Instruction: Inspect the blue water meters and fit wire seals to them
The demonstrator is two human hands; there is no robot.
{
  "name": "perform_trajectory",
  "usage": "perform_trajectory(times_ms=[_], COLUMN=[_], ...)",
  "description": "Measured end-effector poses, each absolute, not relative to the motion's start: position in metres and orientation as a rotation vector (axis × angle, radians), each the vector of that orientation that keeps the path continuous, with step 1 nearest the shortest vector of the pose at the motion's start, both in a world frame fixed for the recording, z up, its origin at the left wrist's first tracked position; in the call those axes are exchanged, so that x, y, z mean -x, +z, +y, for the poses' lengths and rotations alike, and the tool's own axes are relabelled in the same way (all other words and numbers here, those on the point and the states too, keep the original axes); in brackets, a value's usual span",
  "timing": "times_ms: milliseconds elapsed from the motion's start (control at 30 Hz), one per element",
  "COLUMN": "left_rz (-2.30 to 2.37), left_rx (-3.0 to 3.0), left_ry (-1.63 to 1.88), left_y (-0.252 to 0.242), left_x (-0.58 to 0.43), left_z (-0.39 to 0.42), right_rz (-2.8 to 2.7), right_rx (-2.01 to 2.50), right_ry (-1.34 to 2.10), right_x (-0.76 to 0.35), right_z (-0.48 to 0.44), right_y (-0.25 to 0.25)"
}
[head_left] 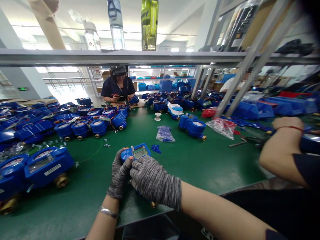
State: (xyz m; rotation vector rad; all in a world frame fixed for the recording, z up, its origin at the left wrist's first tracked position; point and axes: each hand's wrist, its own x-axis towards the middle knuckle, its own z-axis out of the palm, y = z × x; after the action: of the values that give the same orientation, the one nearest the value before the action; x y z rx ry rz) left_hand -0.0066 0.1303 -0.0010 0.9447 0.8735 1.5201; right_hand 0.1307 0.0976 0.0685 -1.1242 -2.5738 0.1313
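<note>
While the left hand (120, 176) was curled firmly around the rounded end of a blue meter (140, 151), the right hand (155, 180) lay against its near side, fingers bent; whether they gripped it could not be told, the fingertips being hidden. The meter was near the front edge of the green counter (205, 163). Just beyond it lay small blue parts (156, 148), and farther toward the back edge, a plastic bag (165, 134).

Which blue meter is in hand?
The meter by the green table's near edge, between left hand and right hand; the other blue meters sit away from both.
</note>
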Motion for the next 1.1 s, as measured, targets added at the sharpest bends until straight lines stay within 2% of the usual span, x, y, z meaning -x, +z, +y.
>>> perform_trajectory(times_ms=[200, 333, 400, 467, 567, 700, 1100], left_rz=[0.894, 0.795, 0.767, 0.757, 0.762, 0.782, 0.751], left_rx=[-0.910, -0.871, -0.855, -0.853, -0.868, -0.852, -0.862], left_ry=[1.544, 1.477, 1.450, 1.437, 1.436, 1.437, 1.421], left_y=[-0.005, -0.004, -0.003, -0.001, 0.002, 0.004, 0.000], left_x=[0.008, 0.010, 0.009, 0.007, 0.005, 0.004, 0.007], left_z=[0.129, 0.130, 0.131, 0.133, 0.133, 0.132, 0.132], right_rz=[-2.491, -2.235, -1.977, -1.773, -1.747, -1.788, -1.961], right_rx=[0.992, 0.895, 1.166, 1.661, 1.943, 2.077, 2.128], right_ry=[0.075, 0.304, 0.357, 0.260, 0.284, 0.312, 0.217], right_x=[-0.130, -0.153, -0.179, -0.208, -0.238, -0.243, -0.242], right_z=[0.092, 0.106, 0.124, 0.146, 0.174, 0.193, 0.181], right_y=[0.060, 0.051, 0.040, 0.024, -0.005, -0.028, -0.026])
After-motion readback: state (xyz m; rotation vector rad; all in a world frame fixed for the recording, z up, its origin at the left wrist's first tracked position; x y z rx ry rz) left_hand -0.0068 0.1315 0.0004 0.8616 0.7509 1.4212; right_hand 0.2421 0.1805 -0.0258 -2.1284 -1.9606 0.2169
